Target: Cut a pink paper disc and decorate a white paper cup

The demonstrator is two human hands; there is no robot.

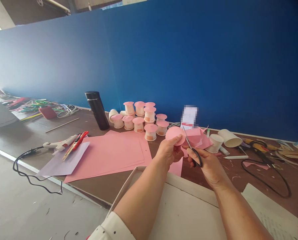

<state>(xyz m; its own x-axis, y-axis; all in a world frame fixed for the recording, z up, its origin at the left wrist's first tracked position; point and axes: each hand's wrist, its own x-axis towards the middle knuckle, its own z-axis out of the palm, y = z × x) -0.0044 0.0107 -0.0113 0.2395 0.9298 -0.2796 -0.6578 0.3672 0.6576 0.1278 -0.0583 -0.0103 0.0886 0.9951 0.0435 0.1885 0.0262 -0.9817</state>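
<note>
i have the bench (29,141) stretching brown and long before me, its back edge along a blue wall (188,60) that fills most of the upper view; its front edge on the left is a pale strip beside the grey floor (21,203), where dark scraps lie; past the wall's top edge, at the left, part of the room shows;

the left hand (172,150) is over the bench, right of its middle, thumb above and fingers below, clamped on a pink disc (172,133); the right hand (210,163) has its fingers closed on the handles of the scissors (196,156), the blades at the disc's right rim; i cannot tell whether they bite into it;

under my forearms, at the front edge, sits a pale box (188,213); near the back edge a group of pink-topped cups (139,126) stands partly stacked, a black bottle (97,111) to the left; pink sheets (111,153) reach toward the front edge, overlapped by a purple sheet (66,160) with a cutter (75,146) on it and a glue gun (60,144) beside; coloured clutter (36,106) fills the far left corner; at the right, two white cups (230,137) and a looped black cord (287,186).
</note>
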